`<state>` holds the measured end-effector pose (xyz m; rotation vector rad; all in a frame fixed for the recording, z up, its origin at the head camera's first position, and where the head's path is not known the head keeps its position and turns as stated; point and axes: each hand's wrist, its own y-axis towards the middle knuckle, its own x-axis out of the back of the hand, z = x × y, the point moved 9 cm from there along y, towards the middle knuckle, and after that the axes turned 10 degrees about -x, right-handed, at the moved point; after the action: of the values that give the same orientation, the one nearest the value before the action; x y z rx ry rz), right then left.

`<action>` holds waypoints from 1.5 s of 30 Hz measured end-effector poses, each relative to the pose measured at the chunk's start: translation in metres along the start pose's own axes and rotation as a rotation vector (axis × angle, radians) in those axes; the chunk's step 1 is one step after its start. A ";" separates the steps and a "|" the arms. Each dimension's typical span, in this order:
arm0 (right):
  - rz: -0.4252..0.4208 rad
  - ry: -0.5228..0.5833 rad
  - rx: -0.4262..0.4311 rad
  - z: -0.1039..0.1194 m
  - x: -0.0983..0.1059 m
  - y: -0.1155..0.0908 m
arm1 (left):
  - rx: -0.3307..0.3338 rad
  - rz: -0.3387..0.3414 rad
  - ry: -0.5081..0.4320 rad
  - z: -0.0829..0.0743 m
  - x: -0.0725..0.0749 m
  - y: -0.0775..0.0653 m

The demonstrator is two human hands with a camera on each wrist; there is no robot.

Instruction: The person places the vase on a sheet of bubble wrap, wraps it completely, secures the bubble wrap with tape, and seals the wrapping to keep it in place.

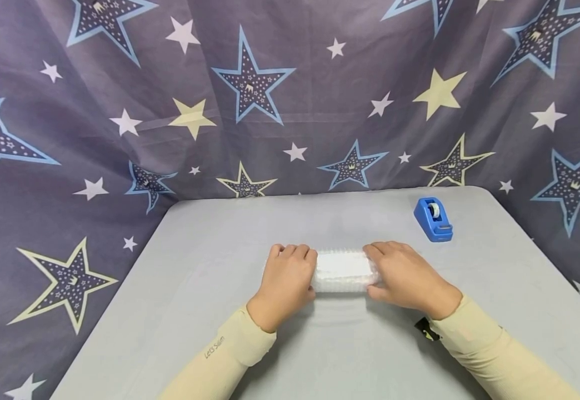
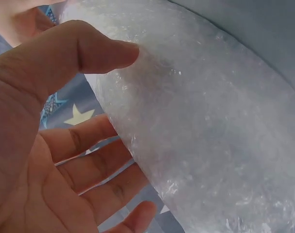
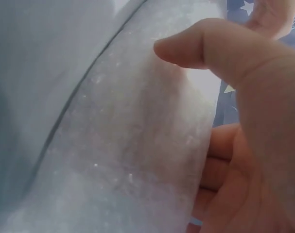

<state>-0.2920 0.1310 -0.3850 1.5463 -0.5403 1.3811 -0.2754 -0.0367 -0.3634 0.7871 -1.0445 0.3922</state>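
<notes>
Cream left sleeve (image 1: 222,355) reads "Let's Slim"; fingers (image 1: 300,253) hold bubble wrap (image 1: 342,284).

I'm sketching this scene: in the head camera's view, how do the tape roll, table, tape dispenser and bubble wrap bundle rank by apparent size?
Largest to smallest:
1. Table
2. Bubble wrap bundle, partly hidden
3. Tape dispenser
4. Tape roll

Pale cream-yellow sleeves (image 1: 220,366) fit smoothly and end in bulkier cuffs (image 1: 252,336); the left hand (image 1: 287,278) and right hand (image 1: 406,275) are bare. Small dark lettering (image 1: 214,347), apparently "Lets Slim", runs along the left sleeve. The right one creases behind its cuff, at whose inner edge shows a black piece (image 1: 427,329) marked yellow-green.
</notes>
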 end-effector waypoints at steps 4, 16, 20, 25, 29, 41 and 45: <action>-0.007 -0.026 -0.001 0.000 -0.001 -0.001 | -0.010 -0.006 0.008 0.000 -0.001 0.000; -0.001 -0.061 -0.011 -0.002 -0.005 -0.002 | -0.013 -0.024 -0.028 0.003 -0.003 0.001; -0.010 -0.050 0.000 -0.001 -0.006 -0.002 | -0.016 -0.020 -0.020 0.003 -0.005 0.000; -0.056 -0.025 0.036 0.002 -0.004 -0.004 | -0.013 -0.022 -0.007 0.004 -0.007 -0.001; -0.072 -0.012 0.035 0.002 -0.003 -0.004 | -0.013 -0.020 0.003 0.004 -0.008 -0.001; -0.065 -0.007 0.010 0.000 -0.005 -0.002 | -0.007 -0.009 0.020 0.003 -0.011 -0.001; -0.066 -0.011 -0.002 -0.001 -0.006 -0.002 | -0.006 -0.001 0.025 0.003 -0.012 -0.001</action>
<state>-0.2930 0.1310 -0.3915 1.5573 -0.4923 1.3223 -0.2827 -0.0386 -0.3738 0.7757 -1.0215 0.3967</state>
